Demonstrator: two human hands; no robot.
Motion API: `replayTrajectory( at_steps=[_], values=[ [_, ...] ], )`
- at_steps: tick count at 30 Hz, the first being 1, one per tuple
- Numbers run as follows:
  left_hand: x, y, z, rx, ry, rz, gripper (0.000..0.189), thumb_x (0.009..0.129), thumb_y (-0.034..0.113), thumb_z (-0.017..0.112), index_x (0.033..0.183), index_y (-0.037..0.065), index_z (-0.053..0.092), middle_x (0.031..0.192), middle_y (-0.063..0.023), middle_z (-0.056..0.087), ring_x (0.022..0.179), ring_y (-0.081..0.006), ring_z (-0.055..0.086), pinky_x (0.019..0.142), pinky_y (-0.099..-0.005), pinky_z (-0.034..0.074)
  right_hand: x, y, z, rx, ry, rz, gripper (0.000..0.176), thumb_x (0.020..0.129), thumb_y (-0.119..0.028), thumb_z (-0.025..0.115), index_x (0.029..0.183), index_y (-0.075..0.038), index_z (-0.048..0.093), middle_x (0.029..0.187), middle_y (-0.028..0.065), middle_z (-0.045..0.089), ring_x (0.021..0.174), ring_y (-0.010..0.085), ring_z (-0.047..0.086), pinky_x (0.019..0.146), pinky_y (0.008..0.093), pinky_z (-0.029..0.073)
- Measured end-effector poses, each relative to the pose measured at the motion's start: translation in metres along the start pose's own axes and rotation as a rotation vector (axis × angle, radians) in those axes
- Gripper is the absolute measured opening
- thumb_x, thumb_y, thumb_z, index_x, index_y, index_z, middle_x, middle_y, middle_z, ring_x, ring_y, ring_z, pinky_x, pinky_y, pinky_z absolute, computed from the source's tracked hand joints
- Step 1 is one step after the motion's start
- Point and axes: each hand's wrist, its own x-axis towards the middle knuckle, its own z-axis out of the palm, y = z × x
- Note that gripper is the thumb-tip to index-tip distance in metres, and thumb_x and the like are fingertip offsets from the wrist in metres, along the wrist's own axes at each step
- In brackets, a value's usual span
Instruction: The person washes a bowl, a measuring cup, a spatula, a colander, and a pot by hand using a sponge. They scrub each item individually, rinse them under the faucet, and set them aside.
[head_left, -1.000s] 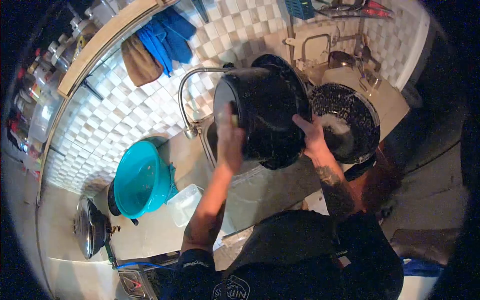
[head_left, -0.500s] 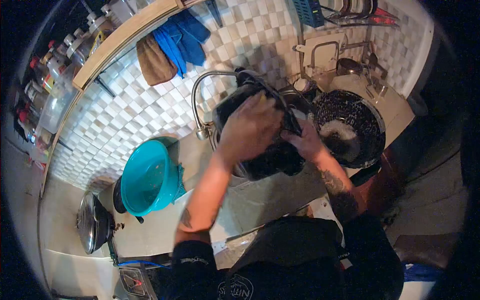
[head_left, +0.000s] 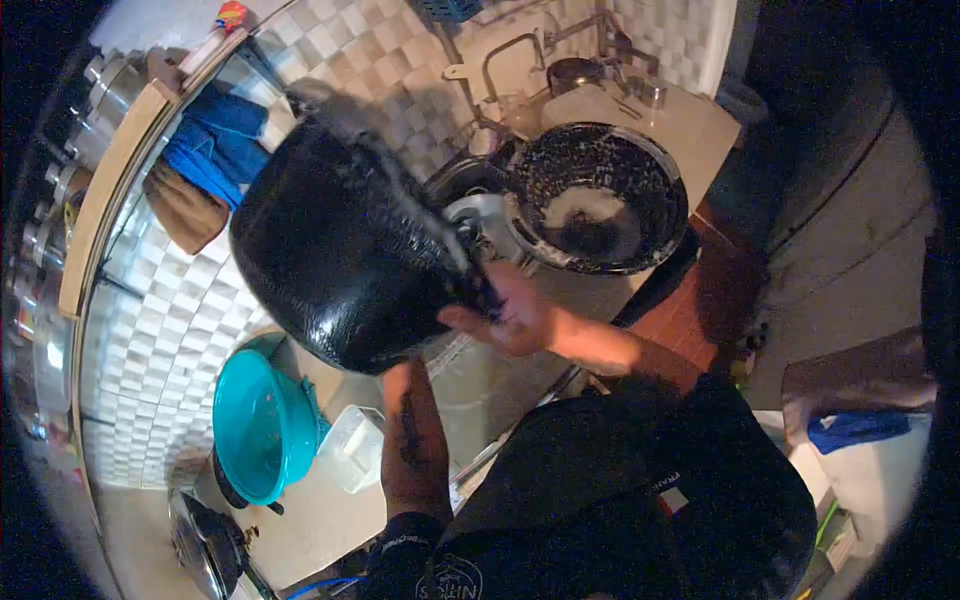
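A large wet black pot (head_left: 330,240) is held up and tilted in front of me, its rounded dark outside toward the camera. On its right edge, my right hand (head_left: 515,315) is closed, with the thumb lying over the near side. My left forearm rises to the pot's lower edge, where the left hand disappears behind it; those fingers are hidden. Just right of the pot stands a wide dark basin (head_left: 655,165) with whitish foam spattered inside. Part of a metal vessel (head_left: 480,215) shows between pot and basin.
A teal basin (head_left: 225,420) and a white plastic container (head_left: 355,450) stand on the counter at left. Near them is a lidded pan (head_left: 195,545). Blue towels (head_left: 215,150) and a brown towel (head_left: 185,210) hang from the bottle shelf (head_left: 110,190).
The pot has been raised and turned, so its outside faces me. My left hand has gone from its front to behind it. The view has shifted, and the white container shows more fully.
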Motion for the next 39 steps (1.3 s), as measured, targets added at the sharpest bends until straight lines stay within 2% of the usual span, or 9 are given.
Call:
replayTrajectory(
  at_steps=[3,7,14,19,24,30,34,36,39],
  values=[
    [-0.043,-0.043,0.036,-0.139,-0.037,-0.095,0.063,0.091,0.051,0.048,0.136,0.008,0.052,0.135,-0.0122,0.057,0.121,-0.0325,0.054,0.105,-0.0491,0.042,0.012,0.012,-0.003,-0.309,-0.104,-0.172,0.038,0.08,-0.028,0.071,0.108,-0.003,0.063,0.099,0.0195,0.066,0.096,0.0435,0.062,0.085,0.0514,0.05],
    [-0.082,-0.069,0.093,-0.257,-0.095,-0.265,0.065,0.09,0.055,0.047,0.135,0.008,0.053,0.134,-0.0121,0.057,0.12,-0.0331,0.055,0.104,-0.0506,0.042,0.015,0.015,-0.046,-0.76,-0.399,-0.428,0.058,0.059,-0.028,0.073,0.107,0.0,0.059,0.109,0.0183,0.06,0.1,0.0408,0.058,0.086,0.0479,0.052],
    [-0.043,-0.072,0.104,-0.172,-0.171,-0.216,0.048,0.093,0.043,0.05,0.126,0.008,0.055,0.117,-0.0088,0.059,0.1,-0.0258,0.057,0.088,-0.0431,0.044,-0.023,-0.037,-0.119,-1.065,-0.704,-0.54,0.037,0.069,-0.022,0.062,0.102,-0.007,0.061,0.092,0.0059,0.06,0.088,0.0259,0.06,0.062,0.0369,0.056],
    [0.027,-0.062,0.075,-0.046,-0.022,-0.014,0.036,0.095,0.035,0.054,0.116,0.006,0.058,0.1,-0.0067,0.061,0.083,-0.0192,0.059,0.071,-0.0349,0.047,-0.043,-0.047,-0.172,-1.112,-0.633,-0.427,0.035,0.066,-0.019,0.065,0.1,-0.009,0.063,0.091,0.0022,0.06,0.089,0.022,0.059,0.062,0.0357,0.056],
    [0.022,-0.033,0.065,0.927,0.482,0.073,0.033,0.099,0.033,0.052,0.109,0.004,0.062,0.079,-0.0072,0.06,0.066,-0.0191,0.06,0.06,-0.0348,0.049,-0.053,-0.035,-0.216,-1.141,-0.556,-0.359,0.039,0.058,-0.015,0.069,0.096,-0.009,0.063,0.091,0.0021,0.059,0.091,0.024,0.057,0.067,0.0377,0.054],
    [0.016,0.06,-0.096,2.006,0.458,0.135,0.038,0.101,0.033,0.043,0.122,0.007,0.06,0.073,-0.0128,0.064,0.063,-0.0254,0.062,0.061,-0.0415,0.048,-0.062,-0.015,-0.266,-1.21,-0.569,-0.178,0.034,0.063,-0.009,0.069,0.096,-0.009,0.061,0.099,0.0052,0.063,0.104,0.0305,0.06,0.08,0.0418,0.054],
    [-0.025,0.125,-0.026,1.496,0.28,-0.104,0.03,0.1,0.033,0.044,0.1,0.006,0.057,0.068,-0.002,0.053,0.058,-0.0141,0.047,0.054,-0.0305,0.04,-0.065,0.028,-0.271,-1.213,-0.598,-0.125,0.038,0.066,-0.013,0.074,0.102,-0.006,0.062,0.105,0.0099,0.064,0.103,0.0334,0.06,0.086,0.0418,0.052],
    [-0.042,0.152,0.028,1.741,0.192,-0.252,0.033,0.1,0.033,0.044,0.105,0.003,0.057,0.081,-0.0058,0.058,0.069,-0.0176,0.053,0.063,-0.0325,0.044,-0.071,0.062,-0.275,-1.287,-0.546,-0.106,0.067,0.064,-0.039,0.08,0.12,-0.008,0.061,0.115,0.0129,0.063,0.108,0.0352,0.059,0.092,0.044,0.05],
    [-0.061,0.183,0.083,2.264,0.013,-0.13,0.04,0.097,0.031,0.053,0.12,-0.002,0.053,0.115,-0.0191,0.058,0.11,-0.0301,0.058,0.092,-0.0382,0.046,-0.056,0.031,-0.222,-1.102,-0.413,-0.121,0.084,0.056,-0.05,0.081,0.126,-0.009,0.061,0.12,0.0141,0.062,0.112,0.0362,0.057,0.097,0.0445,0.046]
  ],
)
